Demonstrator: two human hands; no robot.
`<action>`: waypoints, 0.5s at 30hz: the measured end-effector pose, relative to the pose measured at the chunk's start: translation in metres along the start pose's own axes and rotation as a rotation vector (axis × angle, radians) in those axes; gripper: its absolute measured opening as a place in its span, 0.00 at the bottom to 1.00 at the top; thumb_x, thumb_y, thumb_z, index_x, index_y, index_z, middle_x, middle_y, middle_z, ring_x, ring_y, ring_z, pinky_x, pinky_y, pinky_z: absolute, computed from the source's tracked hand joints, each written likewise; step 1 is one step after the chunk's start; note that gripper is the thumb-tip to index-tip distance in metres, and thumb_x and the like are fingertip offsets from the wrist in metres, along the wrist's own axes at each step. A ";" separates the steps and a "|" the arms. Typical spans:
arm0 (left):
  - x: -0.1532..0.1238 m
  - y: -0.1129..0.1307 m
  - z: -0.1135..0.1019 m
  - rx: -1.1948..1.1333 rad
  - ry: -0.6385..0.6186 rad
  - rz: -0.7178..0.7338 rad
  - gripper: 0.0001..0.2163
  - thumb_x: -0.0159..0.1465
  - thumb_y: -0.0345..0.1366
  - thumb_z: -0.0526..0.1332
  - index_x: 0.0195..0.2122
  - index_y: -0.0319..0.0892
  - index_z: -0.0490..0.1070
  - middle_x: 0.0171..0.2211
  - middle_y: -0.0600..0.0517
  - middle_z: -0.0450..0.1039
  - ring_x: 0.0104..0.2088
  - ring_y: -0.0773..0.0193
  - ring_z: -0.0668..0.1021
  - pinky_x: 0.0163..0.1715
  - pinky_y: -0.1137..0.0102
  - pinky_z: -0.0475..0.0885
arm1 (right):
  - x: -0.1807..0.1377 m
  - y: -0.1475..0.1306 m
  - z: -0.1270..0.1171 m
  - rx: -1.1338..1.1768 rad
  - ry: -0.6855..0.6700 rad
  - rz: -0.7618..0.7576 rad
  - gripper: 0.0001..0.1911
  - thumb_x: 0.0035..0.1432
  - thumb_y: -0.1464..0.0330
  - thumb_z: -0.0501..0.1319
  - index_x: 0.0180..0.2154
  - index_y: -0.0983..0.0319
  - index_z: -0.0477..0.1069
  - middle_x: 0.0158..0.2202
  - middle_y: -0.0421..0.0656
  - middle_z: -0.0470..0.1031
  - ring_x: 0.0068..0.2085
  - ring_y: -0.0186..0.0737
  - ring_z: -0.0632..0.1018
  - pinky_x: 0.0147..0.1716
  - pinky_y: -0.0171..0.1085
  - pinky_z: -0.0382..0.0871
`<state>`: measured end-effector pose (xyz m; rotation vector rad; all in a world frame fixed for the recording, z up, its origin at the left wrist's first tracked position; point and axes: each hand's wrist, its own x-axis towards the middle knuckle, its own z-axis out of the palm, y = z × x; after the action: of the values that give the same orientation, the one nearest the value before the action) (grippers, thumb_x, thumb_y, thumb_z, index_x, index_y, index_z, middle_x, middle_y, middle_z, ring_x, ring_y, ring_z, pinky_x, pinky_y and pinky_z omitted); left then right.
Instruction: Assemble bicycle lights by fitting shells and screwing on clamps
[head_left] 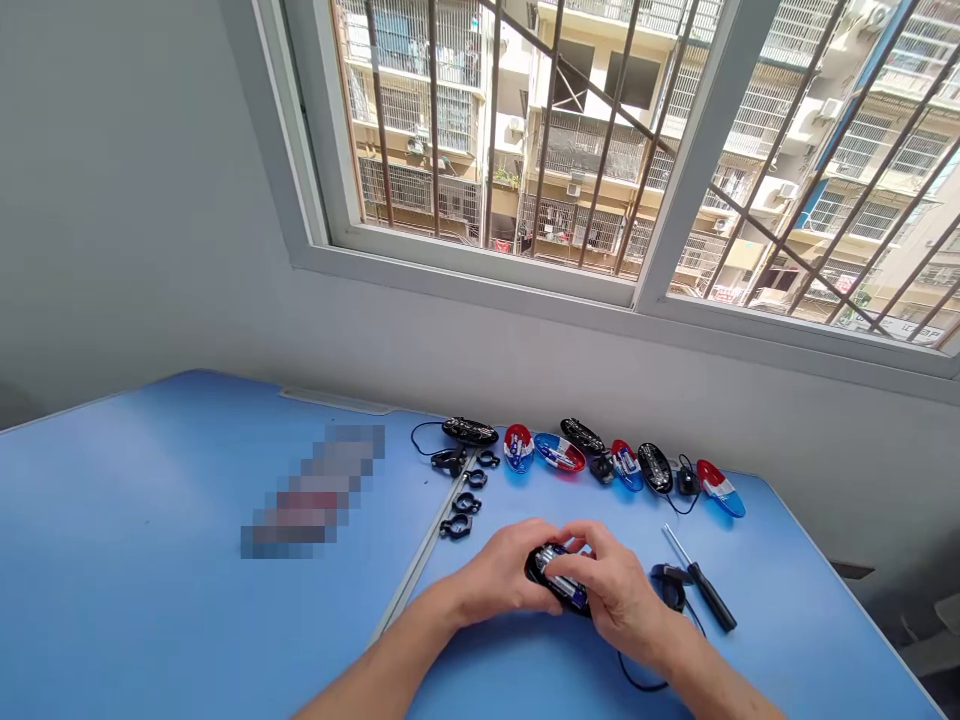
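Both my hands meet over a small black oval device (pixel 556 578) with batteries showing inside it, just above the blue table (pixel 150 600). My left hand (pixel 501 575) grips the device's left end with curled fingers. My right hand (pixel 611 590) wraps over its right side, fingers pressed on the batteries. A black wire (pixel 637 680) trails from under my right wrist. A black-handled screwdriver (pixel 701 580) lies just right of my right hand, beside a black clamp piece (pixel 670 583).
A row of similar oval parts lies along the table's far edge: black shells (pixel 470 432), red-and-blue lenses (pixel 559 453) and another lens (pixel 720 487). Several black ring clamps (pixel 465 500) sit left of my hands. A blurred patch (pixel 315 490) covers something at left. Wall and barred window stand behind.
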<state>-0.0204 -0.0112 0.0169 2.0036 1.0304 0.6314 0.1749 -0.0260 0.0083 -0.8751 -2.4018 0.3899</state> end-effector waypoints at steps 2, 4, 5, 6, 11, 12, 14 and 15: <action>0.000 0.000 0.001 0.012 0.004 -0.003 0.15 0.48 0.36 0.70 0.37 0.44 0.74 0.32 0.57 0.69 0.34 0.59 0.71 0.32 0.72 0.64 | -0.001 0.002 -0.002 0.042 0.056 0.013 0.20 0.61 0.78 0.46 0.45 0.56 0.71 0.48 0.46 0.69 0.42 0.39 0.74 0.39 0.37 0.71; -0.001 0.000 0.002 0.036 0.021 -0.002 0.16 0.48 0.36 0.70 0.38 0.44 0.74 0.33 0.56 0.69 0.34 0.59 0.71 0.32 0.71 0.64 | -0.002 0.005 -0.006 0.076 0.080 0.060 0.18 0.63 0.75 0.47 0.49 0.56 0.67 0.49 0.47 0.70 0.43 0.40 0.74 0.40 0.37 0.71; -0.001 -0.001 0.003 0.051 0.033 -0.001 0.16 0.48 0.36 0.70 0.38 0.44 0.73 0.33 0.56 0.69 0.34 0.59 0.71 0.32 0.71 0.64 | -0.003 0.007 -0.008 0.084 0.065 0.095 0.16 0.63 0.73 0.49 0.51 0.57 0.66 0.49 0.47 0.70 0.44 0.40 0.74 0.40 0.38 0.71; -0.001 -0.002 0.004 0.065 0.045 0.000 0.17 0.48 0.36 0.70 0.39 0.44 0.73 0.33 0.56 0.70 0.34 0.59 0.71 0.33 0.71 0.64 | -0.003 0.008 -0.012 0.086 0.032 0.131 0.15 0.63 0.71 0.51 0.52 0.57 0.65 0.49 0.47 0.71 0.45 0.41 0.74 0.41 0.38 0.71; 0.000 -0.008 0.005 0.089 0.061 0.013 0.18 0.48 0.31 0.69 0.41 0.45 0.71 0.35 0.56 0.70 0.35 0.59 0.71 0.35 0.70 0.65 | -0.006 0.011 -0.030 0.037 -0.214 0.226 0.20 0.59 0.65 0.59 0.53 0.57 0.66 0.49 0.46 0.73 0.47 0.45 0.74 0.44 0.40 0.69; 0.000 -0.009 0.005 0.090 0.059 0.020 0.18 0.48 0.30 0.68 0.42 0.45 0.71 0.35 0.56 0.70 0.36 0.59 0.71 0.35 0.70 0.65 | -0.005 0.010 -0.033 0.031 -0.256 0.242 0.21 0.58 0.65 0.60 0.53 0.57 0.66 0.49 0.45 0.74 0.48 0.46 0.74 0.44 0.40 0.69; 0.000 -0.009 0.005 0.086 0.061 0.038 0.19 0.49 0.28 0.66 0.43 0.46 0.71 0.36 0.55 0.69 0.37 0.59 0.71 0.36 0.70 0.65 | -0.004 0.006 -0.037 0.034 -0.319 0.283 0.23 0.56 0.65 0.62 0.53 0.56 0.66 0.47 0.43 0.75 0.46 0.45 0.74 0.42 0.38 0.68; 0.000 -0.009 0.006 0.080 0.065 0.047 0.19 0.49 0.27 0.66 0.44 0.46 0.71 0.36 0.55 0.70 0.37 0.59 0.71 0.36 0.70 0.65 | -0.003 0.004 -0.038 0.037 -0.338 0.303 0.23 0.55 0.66 0.63 0.53 0.56 0.67 0.45 0.42 0.76 0.44 0.45 0.75 0.40 0.37 0.68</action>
<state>-0.0208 -0.0104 0.0061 2.0946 1.0646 0.6936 0.2009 -0.0219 0.0360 -1.2458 -2.5530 0.7482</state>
